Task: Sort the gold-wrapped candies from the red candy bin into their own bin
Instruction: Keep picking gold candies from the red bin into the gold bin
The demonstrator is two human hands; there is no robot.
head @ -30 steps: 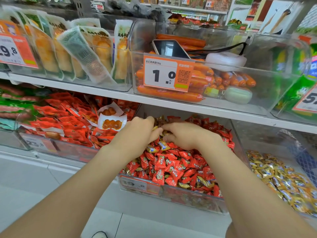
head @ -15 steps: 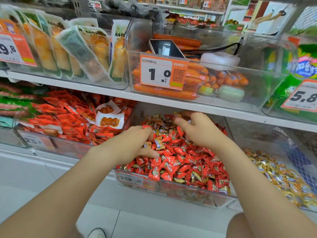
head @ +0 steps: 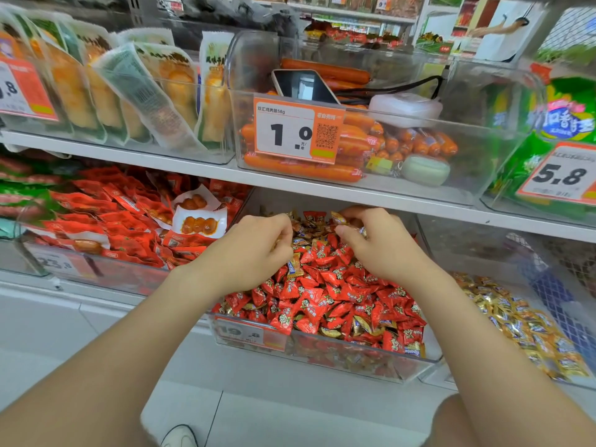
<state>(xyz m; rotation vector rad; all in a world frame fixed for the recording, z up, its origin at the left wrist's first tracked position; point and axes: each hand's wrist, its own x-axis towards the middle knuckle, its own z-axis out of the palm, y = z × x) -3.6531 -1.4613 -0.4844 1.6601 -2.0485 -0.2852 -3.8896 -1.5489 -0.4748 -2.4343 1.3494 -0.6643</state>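
Observation:
A clear bin of red candies (head: 325,359) stands on the lower shelf, with gold-wrapped candies (head: 298,235) mixed in, mostly at its back. My left hand (head: 248,253) is curled over the pile's left side, fingers bent; a gold candy (head: 294,265) pokes out by its fingertips. Toward the bin's back, my right hand (head: 377,243) pinches a gold candy (head: 338,218) between thumb and fingers. The bin of gold candies (head: 529,321) sits to the right.
The upper shelf edge (head: 322,188) hangs just above both hands. A bin of red snack packets (head: 122,221) stands to the left. Above are a sausage bin (head: 354,150) with a phone (head: 303,87) in it, and pouch snacks (head: 129,91).
Both hands have moved deeper toward the back of the red candy bin. My right hand has picked up a gold candy in its fingertips.

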